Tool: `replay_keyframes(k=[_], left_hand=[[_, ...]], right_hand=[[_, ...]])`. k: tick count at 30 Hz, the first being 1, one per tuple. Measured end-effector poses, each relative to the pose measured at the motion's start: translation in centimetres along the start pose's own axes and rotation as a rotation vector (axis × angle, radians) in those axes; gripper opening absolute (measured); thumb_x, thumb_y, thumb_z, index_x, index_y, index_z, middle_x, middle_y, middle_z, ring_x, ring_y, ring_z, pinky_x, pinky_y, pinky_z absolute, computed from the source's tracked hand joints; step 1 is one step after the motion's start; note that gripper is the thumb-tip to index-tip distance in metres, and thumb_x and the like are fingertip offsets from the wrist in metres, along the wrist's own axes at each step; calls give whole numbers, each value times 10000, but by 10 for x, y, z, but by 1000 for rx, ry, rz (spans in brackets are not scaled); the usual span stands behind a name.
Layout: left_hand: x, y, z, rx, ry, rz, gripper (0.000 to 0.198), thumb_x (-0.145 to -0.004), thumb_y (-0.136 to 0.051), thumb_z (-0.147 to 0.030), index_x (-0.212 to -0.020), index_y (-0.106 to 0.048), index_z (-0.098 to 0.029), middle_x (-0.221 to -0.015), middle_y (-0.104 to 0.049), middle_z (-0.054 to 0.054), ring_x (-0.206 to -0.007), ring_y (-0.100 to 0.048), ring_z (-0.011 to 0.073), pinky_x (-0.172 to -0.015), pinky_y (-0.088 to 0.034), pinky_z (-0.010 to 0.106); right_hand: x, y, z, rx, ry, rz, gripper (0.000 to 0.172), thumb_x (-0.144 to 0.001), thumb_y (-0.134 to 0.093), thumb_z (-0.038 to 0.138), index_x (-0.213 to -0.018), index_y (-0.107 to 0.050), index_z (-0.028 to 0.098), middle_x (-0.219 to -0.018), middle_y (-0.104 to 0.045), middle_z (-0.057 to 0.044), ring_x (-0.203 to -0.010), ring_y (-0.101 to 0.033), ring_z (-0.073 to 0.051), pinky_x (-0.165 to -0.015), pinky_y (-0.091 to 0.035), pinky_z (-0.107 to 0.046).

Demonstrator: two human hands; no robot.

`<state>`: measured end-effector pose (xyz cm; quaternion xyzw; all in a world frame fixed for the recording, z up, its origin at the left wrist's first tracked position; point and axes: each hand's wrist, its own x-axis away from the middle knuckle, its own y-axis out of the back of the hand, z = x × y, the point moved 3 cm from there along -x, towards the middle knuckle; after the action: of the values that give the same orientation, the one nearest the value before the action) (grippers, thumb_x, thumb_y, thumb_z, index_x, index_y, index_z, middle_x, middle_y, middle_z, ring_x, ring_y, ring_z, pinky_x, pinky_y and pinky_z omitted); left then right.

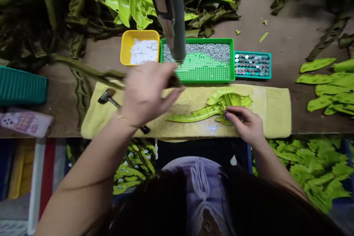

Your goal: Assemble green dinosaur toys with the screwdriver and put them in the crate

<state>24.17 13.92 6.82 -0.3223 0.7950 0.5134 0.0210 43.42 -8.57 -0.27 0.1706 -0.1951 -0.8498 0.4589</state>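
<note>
My left hand [146,92], smeared by motion, is closed around a long olive-green plastic piece [88,68] that stretches away to the left; its other end shows dark at my fingertips. Just above that hand hangs an electric screwdriver [177,25], tip down. On a folded yellow towel [272,114] lies a lime-green hollow plastic toy half [199,113] with a long curved tail, inner side up. My right hand [247,123] pinches at its middle, thumb and forefinger together; a tiny dark thing there is too small to name.
Behind the towel stand a yellow tray [123,49] of white pieces, a green basket [232,70] of small screws and a teal tray [269,66] of silver discs. A hammer [106,97] lies on the towel. Green parts [334,88] are heaped right; a phone [27,122] lies left.
</note>
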Motion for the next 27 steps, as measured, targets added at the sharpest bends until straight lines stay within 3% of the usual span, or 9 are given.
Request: replay_keyframes(k=[2,4,6,9,12,17,21,27], left_hand=[[-1,-41,-28,-132,-286,196,387,-922,-529,-336,-1219,-546,-88,-1013,-619,142,-902,-619,247,-763,-535,403],[5,-75,-45,-182,-396,311,385,-944,-489,-268,-1273,-499,-68,-996,-611,145,-844,-615,222,-699,-533,344],[11,-98,-53,-158,-362,327,385,-957,-496,-285,-1271,-477,-62,-974,-609,133,-858,-616,217,-725,-535,329],[18,-117,-57,-104,-258,286,319,-958,-512,-326,-1159,-525,-79,-972,-609,126,-905,-618,221,-775,-534,330],[20,-125,-61,-151,-227,241,280,-956,-508,-318,-1097,-582,-88,-994,-615,142,-895,-608,227,-776,-531,342],[25,-126,-67,-272,-190,153,362,-947,-511,-359,-1187,-631,-115,-1091,-622,172,-1010,-585,289,-865,-501,423],[33,-121,-61,-297,-134,197,392,-954,-490,-390,-1283,-611,-215,-1154,-604,161,-1005,-583,282,-837,-497,425],[26,-114,-57,-255,-140,185,396,-943,-510,-409,-1274,-624,-225,-1150,-592,149,-996,-558,267,-847,-483,408]], right_hand=[[3,1,-5,-50,-49,-20,118,-820,-682,276,-918,-721,222,-880,-764,-27,-775,-713,-147,-733,-593,-284],[4,1,-8,-110,-76,-32,110,-808,-695,276,-900,-718,220,-867,-760,-24,-766,-705,-145,-720,-588,-282],[3,1,-9,-173,-85,-17,116,-798,-705,268,-903,-719,220,-878,-756,-24,-793,-701,-146,-744,-585,-289],[2,3,-12,-242,-82,47,100,-789,-719,254,-885,-726,229,-901,-748,-22,-874,-693,-151,-821,-575,-308],[1,3,-15,-282,-81,100,75,-793,-719,240,-866,-733,239,-903,-741,-26,-915,-682,-158,-859,-564,-326],[4,1,-17,-293,-34,109,56,-812,-701,221,-855,-730,242,-901,-739,-25,-906,-683,-149,-858,-566,-322],[1,6,-7,-174,82,200,167,-835,-687,250,-999,-723,246,-1009,-746,-35,-981,-688,-161,-902,-568,-347],[-33,20,-5,191,277,55,261,-878,-619,292,-1123,-688,233,-1209,-693,-84,-1148,-624,-241,-1015,-493,-483]])
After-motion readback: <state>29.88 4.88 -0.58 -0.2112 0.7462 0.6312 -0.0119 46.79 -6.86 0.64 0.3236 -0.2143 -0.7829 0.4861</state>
